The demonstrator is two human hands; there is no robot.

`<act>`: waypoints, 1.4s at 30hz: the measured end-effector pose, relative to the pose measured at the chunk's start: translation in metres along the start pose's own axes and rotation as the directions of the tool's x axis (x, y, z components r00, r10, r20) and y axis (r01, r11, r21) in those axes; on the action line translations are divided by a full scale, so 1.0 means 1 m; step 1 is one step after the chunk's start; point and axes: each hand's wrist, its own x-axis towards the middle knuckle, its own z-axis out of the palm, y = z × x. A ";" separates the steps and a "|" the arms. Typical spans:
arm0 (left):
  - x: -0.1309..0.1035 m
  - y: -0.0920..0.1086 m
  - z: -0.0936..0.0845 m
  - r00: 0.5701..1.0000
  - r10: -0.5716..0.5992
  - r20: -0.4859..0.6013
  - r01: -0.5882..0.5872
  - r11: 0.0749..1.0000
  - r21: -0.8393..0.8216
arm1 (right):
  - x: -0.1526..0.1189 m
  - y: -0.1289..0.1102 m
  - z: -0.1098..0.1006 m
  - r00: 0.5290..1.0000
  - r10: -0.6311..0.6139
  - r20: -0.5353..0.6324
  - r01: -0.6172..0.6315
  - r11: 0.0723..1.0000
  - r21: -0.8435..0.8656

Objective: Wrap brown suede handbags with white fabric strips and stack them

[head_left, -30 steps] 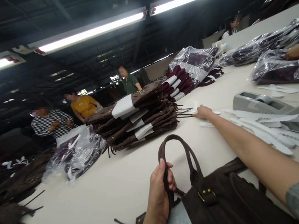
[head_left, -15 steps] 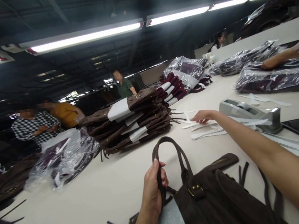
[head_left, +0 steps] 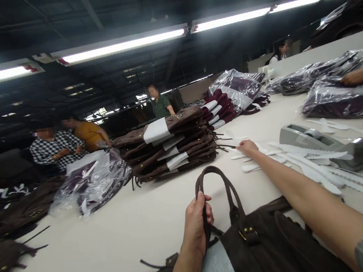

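My left hand [head_left: 197, 220] is wrapped round the looped handle [head_left: 203, 182] of a dark brown bag [head_left: 264, 249], which lies at the near edge with a grey panel [head_left: 219, 266] showing. My right hand [head_left: 247, 147] reaches across the table with its fingers pinched together. Its fingertips are at the ends of dark cords [head_left: 225, 146] and among white scalloped strips [head_left: 254, 166]; what they pinch, if anything, I cannot make out. Just left of it stands a stack of brown bags [head_left: 169, 144] with white paper bands.
A grey tape dispenser [head_left: 321, 143] sits right of the strips. Maroon bags [head_left: 220, 107] and plastic-wrapped bags [head_left: 345, 100] lie farther back, a co-worker's hand [head_left: 362, 74] on one. Another wrapped bag [head_left: 90, 187] lies left on the pale table [head_left: 124, 235]. Several people stand beyond.
My right hand's fingers have closed from a looser, spread pose over the white strips. My left hand keeps its hold on the handle. The view has turned slightly left.
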 end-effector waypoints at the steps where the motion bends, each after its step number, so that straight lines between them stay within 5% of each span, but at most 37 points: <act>1: 0.001 -0.001 -0.001 1.000 0.012 0.002 -0.012 1.000 0.000 | -0.008 -0.003 -0.006 1.000 -0.017 -0.023 0.018 0.998 0.052; 5: 0.005 -0.001 -0.003 0.994 0.102 -0.027 -0.103 0.995 -0.006 | -0.059 -0.032 -0.033 0.990 -0.138 -0.015 0.137 0.945 0.297; 9: 0.006 0.010 -0.007 0.982 0.182 -0.043 -0.183 0.982 -0.039 | -0.148 -0.057 -0.060 0.923 -0.341 0.177 0.204 0.826 0.525; 11: 0.003 0.020 -0.010 0.976 0.213 -0.039 -0.214 0.976 -0.049 | -0.199 -0.058 -0.071 0.829 -0.419 0.371 0.140 0.796 0.589; 14: -0.005 0.038 -0.013 0.965 0.260 -0.017 -0.261 0.965 -0.027 | -0.266 -0.048 -0.077 0.620 -0.413 0.667 0.008 0.854 0.520; 17: -0.019 0.060 -0.013 0.950 0.312 0.016 -0.312 0.949 0.036 | -0.305 -0.043 -0.065 0.530 -0.296 0.794 -0.082 0.915 0.396; 19: -0.028 0.075 -0.013 0.933 0.357 0.041 -0.359 0.930 0.082 | -0.316 -0.050 -0.051 0.562 -0.207 0.801 -0.211 0.900 0.381; 22: -0.040 0.095 -0.015 0.903 0.423 0.072 -0.430 0.892 0.139 | -0.317 -0.074 -0.031 0.656 -0.188 0.731 -0.387 0.747 0.540; 27: -0.045 0.102 -0.014 0.904 0.408 0.124 -0.426 0.878 0.218 | -0.309 -0.107 -0.018 0.743 -0.385 0.548 -0.366 0.452 0.814; 30: -0.042 0.092 -0.009 0.927 0.348 0.140 -0.373 0.895 0.245 | -0.303 -0.106 -0.019 0.731 -0.522 0.439 -0.323 0.302 0.897; 35: -0.034 0.079 0.002 0.935 0.287 0.209 -0.340 0.893 0.295 | -0.292 -0.103 -0.033 0.688 -0.610 0.392 -0.331 0.217 0.918; 39: -0.044 0.085 0.011 0.853 0.417 0.312 -0.517 0.752 0.410 | -0.292 -0.112 -0.047 0.710 -0.579 0.401 -0.338 0.219 0.915; 42: -0.062 0.094 0.021 0.791 0.543 0.281 -0.605 0.630 0.487 | -0.304 -0.117 -0.053 0.704 -0.559 0.438 -0.359 0.252 0.899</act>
